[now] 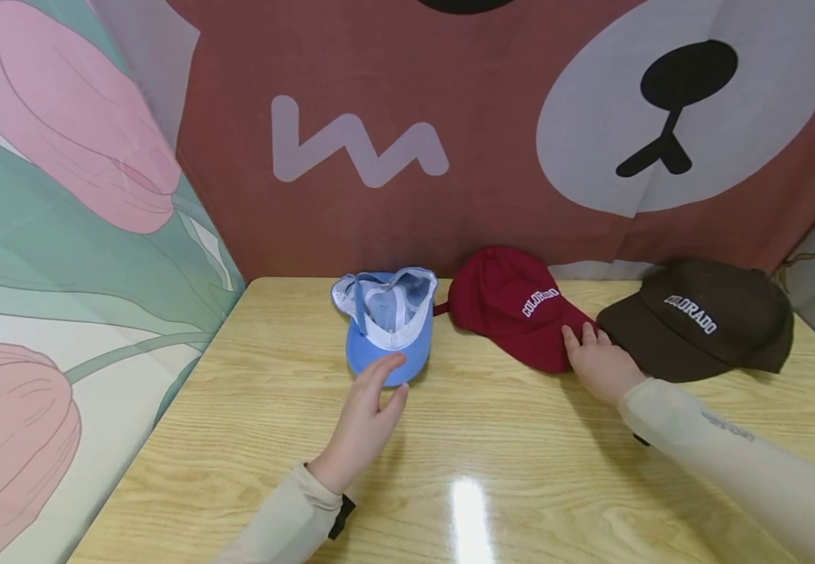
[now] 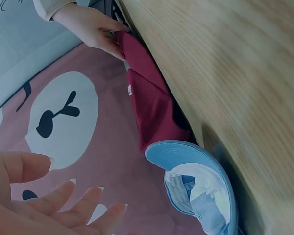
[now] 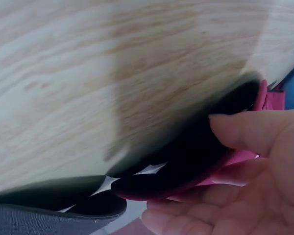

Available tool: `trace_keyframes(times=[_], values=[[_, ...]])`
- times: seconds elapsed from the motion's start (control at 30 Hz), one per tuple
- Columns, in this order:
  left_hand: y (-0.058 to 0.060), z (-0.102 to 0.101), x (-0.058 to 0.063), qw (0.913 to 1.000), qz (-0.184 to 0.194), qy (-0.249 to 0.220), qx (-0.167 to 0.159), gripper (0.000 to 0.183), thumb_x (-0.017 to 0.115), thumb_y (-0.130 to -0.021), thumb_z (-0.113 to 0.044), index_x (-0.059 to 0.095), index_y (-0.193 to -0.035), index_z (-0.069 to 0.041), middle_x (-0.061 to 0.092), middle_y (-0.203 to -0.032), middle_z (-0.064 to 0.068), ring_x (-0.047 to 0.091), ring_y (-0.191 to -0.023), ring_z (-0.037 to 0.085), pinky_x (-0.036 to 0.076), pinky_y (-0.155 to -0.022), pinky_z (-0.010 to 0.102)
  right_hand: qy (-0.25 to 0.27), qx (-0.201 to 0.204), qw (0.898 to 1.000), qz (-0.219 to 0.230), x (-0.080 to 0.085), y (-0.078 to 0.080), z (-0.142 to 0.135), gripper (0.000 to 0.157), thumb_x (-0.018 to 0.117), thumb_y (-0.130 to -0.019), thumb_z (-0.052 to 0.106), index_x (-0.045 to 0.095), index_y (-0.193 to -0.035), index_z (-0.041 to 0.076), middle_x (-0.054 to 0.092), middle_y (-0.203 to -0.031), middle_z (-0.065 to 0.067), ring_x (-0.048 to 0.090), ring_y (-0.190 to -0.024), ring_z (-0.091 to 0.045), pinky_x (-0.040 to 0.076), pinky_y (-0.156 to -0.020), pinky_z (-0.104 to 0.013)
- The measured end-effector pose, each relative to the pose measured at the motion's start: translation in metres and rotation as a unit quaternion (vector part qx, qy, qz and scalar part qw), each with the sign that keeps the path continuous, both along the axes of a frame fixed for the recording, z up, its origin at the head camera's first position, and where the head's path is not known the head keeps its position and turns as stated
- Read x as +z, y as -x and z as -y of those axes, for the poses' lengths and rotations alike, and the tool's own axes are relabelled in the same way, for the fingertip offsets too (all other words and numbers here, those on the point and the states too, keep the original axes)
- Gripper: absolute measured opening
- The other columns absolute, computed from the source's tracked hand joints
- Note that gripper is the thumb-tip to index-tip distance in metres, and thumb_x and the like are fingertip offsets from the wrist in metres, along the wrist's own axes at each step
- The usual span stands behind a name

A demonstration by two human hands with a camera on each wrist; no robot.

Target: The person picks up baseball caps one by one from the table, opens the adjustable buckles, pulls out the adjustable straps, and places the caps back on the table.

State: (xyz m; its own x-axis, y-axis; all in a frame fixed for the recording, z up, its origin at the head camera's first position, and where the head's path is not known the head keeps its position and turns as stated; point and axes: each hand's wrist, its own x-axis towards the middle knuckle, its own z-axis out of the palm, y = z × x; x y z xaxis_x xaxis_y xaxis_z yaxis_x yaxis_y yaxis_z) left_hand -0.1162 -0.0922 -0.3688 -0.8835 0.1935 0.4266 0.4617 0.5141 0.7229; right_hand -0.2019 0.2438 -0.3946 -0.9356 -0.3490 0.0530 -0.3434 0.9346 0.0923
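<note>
A red baseball cap [image 1: 495, 301] with COLORADO lettering rests on the table near the wall, its brim pointing to the front right. My right hand [image 1: 601, 364] holds that brim, the thumb at its dark underside [image 3: 186, 142] and the other fingers on the outer side. To the left, a light blue cap [image 1: 389, 325] lies upturned with its white inner band showing and its brim toward me. Just in front of it my left hand [image 1: 365, 423] hovers with spread, relaxed fingers and holds nothing; the left wrist view shows these fingers [image 2: 63, 205] apart from both caps.
A dark brown COLORADO cap [image 1: 697, 321] sits at the right, close beside the red brim. The wooden table [image 1: 259, 439] ends at a bear-print cloth [image 1: 379, 219] behind the caps. A floral cloth [image 1: 97, 274] hangs along the left side.
</note>
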Motion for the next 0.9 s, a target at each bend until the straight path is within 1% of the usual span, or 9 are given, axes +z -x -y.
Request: trace_keyframes(times=[0.07,0.13,0.27,0.33,0.43,0.53,0.63,0.73,0.9], values=[[0.0,0.0,0.0,1.0,0.001,-0.001,0.0,0.035,0.057,-0.091,0.003,0.055,-0.125,0.011,0.053,-0.131,0.026,0.047,-0.125,0.041,0.034,-0.105,0.054,-0.01,0.009,1.0,-0.027,0.001,-0.003,0.001,0.038,0.058,-0.089,-0.009,0.05,-0.125,-0.018,0.049,-0.116,-0.047,0.054,-0.102,-0.06,0.054,-0.07,-0.057],[0.001,0.0,-0.001,1.0,0.0,-0.002,0.0,0.034,0.057,-0.091,0.003,0.056,-0.124,0.01,0.054,-0.131,0.026,0.047,-0.124,0.041,0.034,-0.105,0.055,0.001,0.011,0.999,-0.047,0.005,-0.006,0.002,0.037,0.057,-0.089,-0.01,0.05,-0.124,-0.019,0.05,-0.115,-0.047,0.055,-0.101,-0.058,0.053,-0.073,-0.057],[0.001,0.0,-0.001,1.0,-0.005,-0.002,0.001,0.034,0.058,-0.091,0.004,0.057,-0.123,0.01,0.054,-0.13,0.026,0.048,-0.123,0.042,0.035,-0.104,0.055,0.064,0.024,0.994,-0.084,0.016,-0.01,-0.001,0.042,0.061,-0.084,-0.011,0.047,-0.122,-0.021,0.053,-0.113,-0.045,0.056,-0.102,-0.055,0.05,-0.082,-0.057],[0.002,0.0,-0.002,1.0,-0.007,-0.001,0.001,0.033,0.058,-0.091,0.003,0.057,-0.123,0.01,0.055,-0.13,0.026,0.048,-0.123,0.041,0.035,-0.104,0.055,0.102,0.034,0.988,-0.107,0.021,-0.011,-0.006,0.043,0.062,-0.081,-0.01,0.047,-0.12,-0.022,0.055,-0.111,-0.042,0.058,-0.101,-0.052,0.049,-0.082,-0.057],[0.001,0.0,-0.002,1.0,-0.004,-0.001,0.001,0.034,0.058,-0.091,0.003,0.057,-0.124,0.01,0.054,-0.131,0.025,0.048,-0.124,0.041,0.035,-0.104,0.054,0.149,0.027,0.98,-0.128,0.028,-0.011,-0.013,0.029,0.056,-0.082,-0.01,0.051,-0.109,-0.017,0.061,-0.1,-0.033,0.062,-0.09,-0.046,0.05,-0.075,-0.056],[0.001,0.0,-0.003,1.0,0.005,-0.003,-0.004,0.034,0.057,-0.092,0.002,0.056,-0.125,0.009,0.054,-0.132,0.024,0.047,-0.124,0.041,0.035,-0.105,0.054,0.19,-0.005,0.974,-0.121,0.034,-0.011,-0.021,0.018,0.052,-0.083,-0.006,0.052,-0.101,-0.01,0.062,-0.09,-0.027,0.062,-0.076,-0.041,0.049,-0.066,-0.056],[0.002,0.0,-0.003,0.9999,0.014,-0.005,-0.007,0.034,0.057,-0.092,0.001,0.056,-0.126,0.009,0.053,-0.132,0.024,0.047,-0.125,0.04,0.034,-0.105,0.054,0.234,-0.041,0.967,-0.097,0.039,-0.012,-0.03,0.017,0.048,-0.088,-0.003,0.053,-0.103,-0.01,0.062,-0.087,-0.029,0.06,-0.067,-0.039,0.047,-0.061,-0.056],[0.002,-0.001,-0.002,0.9997,0.02,-0.008,-0.007,0.034,0.057,-0.093,0.001,0.056,-0.126,0.009,0.054,-0.132,0.023,0.047,-0.125,0.04,0.034,-0.105,0.054,0.284,-0.06,0.953,-0.091,0.041,-0.016,-0.037,0.018,0.048,-0.093,-0.001,0.056,-0.105,-0.01,0.063,-0.085,-0.03,0.056,-0.062,-0.036,0.046,-0.056,-0.05],[0.001,-0.001,-0.002,0.9991,0.035,-0.02,-0.009,0.034,0.056,-0.093,0.001,0.055,-0.126,0.009,0.054,-0.131,0.023,0.048,-0.125,0.039,0.034,-0.105,0.053,0.363,-0.077,0.926,-0.068,0.047,-0.027,-0.042,0.025,0.046,-0.1,0.006,0.06,-0.112,-0.012,0.064,-0.091,-0.03,0.056,-0.066,-0.024,0.044,-0.055,-0.032]])
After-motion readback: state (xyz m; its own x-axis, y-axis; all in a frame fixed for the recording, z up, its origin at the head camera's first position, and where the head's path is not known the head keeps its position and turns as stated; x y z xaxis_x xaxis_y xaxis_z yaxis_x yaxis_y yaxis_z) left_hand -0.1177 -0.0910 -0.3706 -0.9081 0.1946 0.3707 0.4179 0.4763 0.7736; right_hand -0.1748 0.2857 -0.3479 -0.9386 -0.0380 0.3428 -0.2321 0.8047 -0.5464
